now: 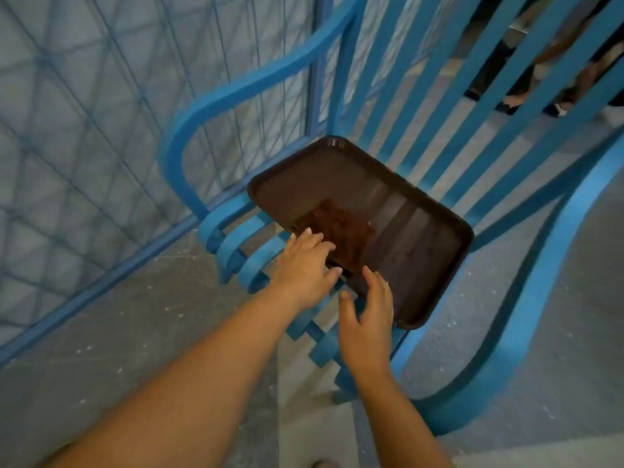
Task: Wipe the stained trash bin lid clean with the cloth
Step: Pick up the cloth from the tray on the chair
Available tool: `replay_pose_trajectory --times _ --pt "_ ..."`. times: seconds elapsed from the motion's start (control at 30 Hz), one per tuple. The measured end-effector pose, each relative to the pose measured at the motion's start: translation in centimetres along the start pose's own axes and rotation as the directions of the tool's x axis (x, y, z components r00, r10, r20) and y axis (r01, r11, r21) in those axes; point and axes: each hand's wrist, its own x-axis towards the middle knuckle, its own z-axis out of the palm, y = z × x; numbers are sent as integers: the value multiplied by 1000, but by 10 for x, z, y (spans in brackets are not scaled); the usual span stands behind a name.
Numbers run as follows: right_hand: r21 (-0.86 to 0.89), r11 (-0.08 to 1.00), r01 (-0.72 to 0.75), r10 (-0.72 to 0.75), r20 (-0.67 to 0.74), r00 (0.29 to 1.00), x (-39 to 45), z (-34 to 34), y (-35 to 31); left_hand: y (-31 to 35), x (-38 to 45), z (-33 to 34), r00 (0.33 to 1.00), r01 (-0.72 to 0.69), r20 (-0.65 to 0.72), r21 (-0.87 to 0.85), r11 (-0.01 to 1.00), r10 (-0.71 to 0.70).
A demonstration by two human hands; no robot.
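A dark brown, tray-shaped lid with rounded corners lies flat on the seat of a blue slatted chair. A folded brown cloth rests on the lid near its front left edge. My left hand is at that edge, fingers spread, with the fingertips touching the cloth's near side. My right hand hovers at the lid's front edge, fingers apart and holding nothing. The picture is slightly blurred, so stains on the lid cannot be made out.
The blue chair's armrest curves up on the left and its slatted back rises behind the lid. A blue wire-grid fence stands to the left. Grey speckled floor lies below. A person's feet show behind the slats.
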Motion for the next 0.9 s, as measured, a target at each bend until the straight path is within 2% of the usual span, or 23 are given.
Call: replay_pose_trajectory --times 0.07,0.27,0.43,0.5,0.6,0.7,0.8,0.9 --pt "23 1000 -22 23 -58 998 -2 3 3 2 13 10 1000 -1 -22 59 998 2" --pt "61 998 -21 26 -77 997 -4 11 7 6 42 28 997 64 -41 169 984 -58" --pt "118 993 -12 23 -97 995 3 10 8 9 53 28 979 90 -192 137 986 -63" --pt "128 992 -17 30 -102 994 4 9 8 9 55 24 977 76 -205 111 991 -52" --pt "152 988 -10 27 -110 994 5 12 6 4 47 15 983 28 -179 -74 997 -41" --pt "212 977 -2 31 -134 990 5 16 -1 -1 26 1 988 -48 -154 -371 927 -11" --pt "307 952 1 38 -123 992 7 18 -15 -5 1 -22 995 -61 -97 -630 774 0" --pt "474 880 -20 46 -43 998 5 18 -32 -17 -25 -45 997 44 71 -829 557 26"
